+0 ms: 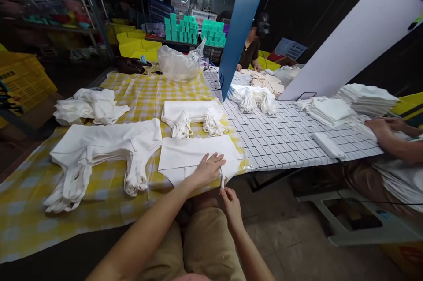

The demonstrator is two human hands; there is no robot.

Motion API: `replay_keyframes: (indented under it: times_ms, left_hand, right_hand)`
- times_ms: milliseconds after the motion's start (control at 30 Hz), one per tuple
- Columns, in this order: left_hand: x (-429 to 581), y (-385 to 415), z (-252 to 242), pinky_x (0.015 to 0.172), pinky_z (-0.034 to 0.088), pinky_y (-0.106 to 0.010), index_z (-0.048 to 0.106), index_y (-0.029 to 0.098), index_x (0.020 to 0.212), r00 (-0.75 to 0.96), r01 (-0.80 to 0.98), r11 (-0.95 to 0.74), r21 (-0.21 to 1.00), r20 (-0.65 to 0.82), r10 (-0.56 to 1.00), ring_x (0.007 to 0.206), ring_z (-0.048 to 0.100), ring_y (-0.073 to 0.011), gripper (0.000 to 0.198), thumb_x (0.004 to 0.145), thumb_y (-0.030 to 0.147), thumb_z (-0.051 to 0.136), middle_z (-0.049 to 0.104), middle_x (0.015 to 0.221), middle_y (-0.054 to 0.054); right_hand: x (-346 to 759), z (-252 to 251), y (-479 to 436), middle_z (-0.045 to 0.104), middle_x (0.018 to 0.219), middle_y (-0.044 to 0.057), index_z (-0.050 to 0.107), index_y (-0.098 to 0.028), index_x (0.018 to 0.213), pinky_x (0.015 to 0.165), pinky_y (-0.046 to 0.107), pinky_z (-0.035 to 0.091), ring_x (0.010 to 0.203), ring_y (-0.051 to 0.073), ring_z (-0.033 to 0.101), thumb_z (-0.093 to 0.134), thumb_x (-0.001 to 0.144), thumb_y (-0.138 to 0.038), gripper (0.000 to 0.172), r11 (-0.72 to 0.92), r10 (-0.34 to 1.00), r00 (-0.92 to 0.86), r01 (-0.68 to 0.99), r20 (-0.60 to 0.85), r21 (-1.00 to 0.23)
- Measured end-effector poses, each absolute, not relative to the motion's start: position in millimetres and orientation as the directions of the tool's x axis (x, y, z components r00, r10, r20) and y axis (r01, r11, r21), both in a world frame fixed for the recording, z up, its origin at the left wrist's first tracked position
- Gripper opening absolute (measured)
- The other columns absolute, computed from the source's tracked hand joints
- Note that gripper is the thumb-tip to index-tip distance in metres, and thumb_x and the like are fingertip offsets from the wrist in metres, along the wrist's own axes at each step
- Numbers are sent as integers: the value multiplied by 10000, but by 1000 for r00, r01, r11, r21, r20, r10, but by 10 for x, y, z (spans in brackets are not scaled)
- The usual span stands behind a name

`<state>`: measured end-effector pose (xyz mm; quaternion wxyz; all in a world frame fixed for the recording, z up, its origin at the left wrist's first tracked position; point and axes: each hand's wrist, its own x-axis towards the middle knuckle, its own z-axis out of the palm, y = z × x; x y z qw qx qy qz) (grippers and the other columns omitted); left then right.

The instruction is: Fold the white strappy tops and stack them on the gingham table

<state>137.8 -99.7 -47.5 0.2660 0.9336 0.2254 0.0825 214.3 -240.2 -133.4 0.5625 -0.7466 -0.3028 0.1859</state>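
A white garment point(181, 153) lies flat at the table's front edge. My left hand point(208, 170) rests on its right part, palm down with the fingers spread. Just beyond the edge, my right hand point(230, 199) pinches the end of a narrow white strap point(222, 180) that runs down from the garment. Left of this garment is a stack of white garments point(109, 142) with straps hanging toward me. Behind it sits a smaller folded white stack point(191, 111) with bunched straps.
A crumpled white pile point(90, 105) lies at the left on the checked cloth point(109, 197). A clear plastic bag point(180, 62), a blue divider point(243, 25) and a white divider point(350, 38) stand farther back. At right, another person's hands point(383, 129) touch white fabric.
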Motion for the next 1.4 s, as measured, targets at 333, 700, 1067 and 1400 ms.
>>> replay_keyframes:
  times_ms: [333,700,1067,1400]
  left_hand:
    - [1346,-1025,-524,1114,104,-455,358,185,1349,907,381,-822,422,2,421,1367,180,-192,505,847,232,334,271,1469,-47]
    - [1349,-1039,-530,1118,91,-447,296,172,1378,907,386,-837,388,7,421,1375,150,-191,616,779,257,412,235,1481,-62]
    - [1353,-1028,-560,1120,79,-441,259,154,1394,906,389,-839,381,5,423,1377,141,-185,662,762,272,414,207,1489,-56]
    - [1341,-1033,-530,1122,74,-439,258,162,1395,907,398,-846,354,-14,421,1379,133,-190,674,752,271,429,194,1494,-55]
  right_hand:
    - [2169,-1061,-2912,545,832,47,610,-177,615,678,250,415,766,170,521,534,762,-504,366,-236,643,765,215,13,-948]
    - [2176,-849,-3023,493,816,35,569,-177,596,632,241,385,724,147,468,555,770,-446,320,-103,574,813,195,102,-975]
    - [2131,-639,-2967,479,842,37,578,-183,591,609,239,360,742,153,460,578,754,-425,292,-71,562,811,240,160,-968]
    - [2191,-654,-2970,475,864,43,584,-179,608,607,244,345,764,158,457,567,766,-424,291,-61,546,821,239,168,-969]
